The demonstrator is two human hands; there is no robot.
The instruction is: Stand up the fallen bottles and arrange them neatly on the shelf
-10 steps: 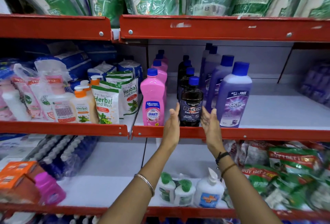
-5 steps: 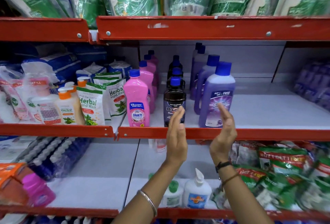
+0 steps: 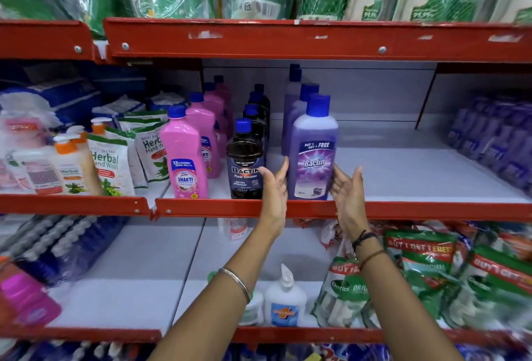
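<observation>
Both hands have shifted right since the earlier frames — from either side of the dark bottle (image 3: 246,163) to either side of the purple bottle (image 3: 313,153). That purple bottle stands upright at the front edge of the middle shelf (image 3: 403,209), its label reading "Bactin" with "Buy 1 Get 1 Free" above it. The left hand (image 3: 275,188) is open, fingers straight and pointing up, its fingertips touching or just beside the bottle's left side. The right hand (image 3: 347,190) is open too, palm turned toward the bottle's right side, with the fingers loosely curled near its lower corner. Whether either palm presses on the bottle cannot be told; neither hand is wrapped around it.

More purple bottles line up behind the front one. The dark bottle stands upright just to its left, partly behind the left hand, with more dark ones in a row behind it. Left of those, a pink bottle (image 3: 184,156) marked "Shakti" heads its own upright row. Right of the purple row the shelf surface is bare — blurred purple packs (image 3: 495,142) lie at its far right.
</observation>
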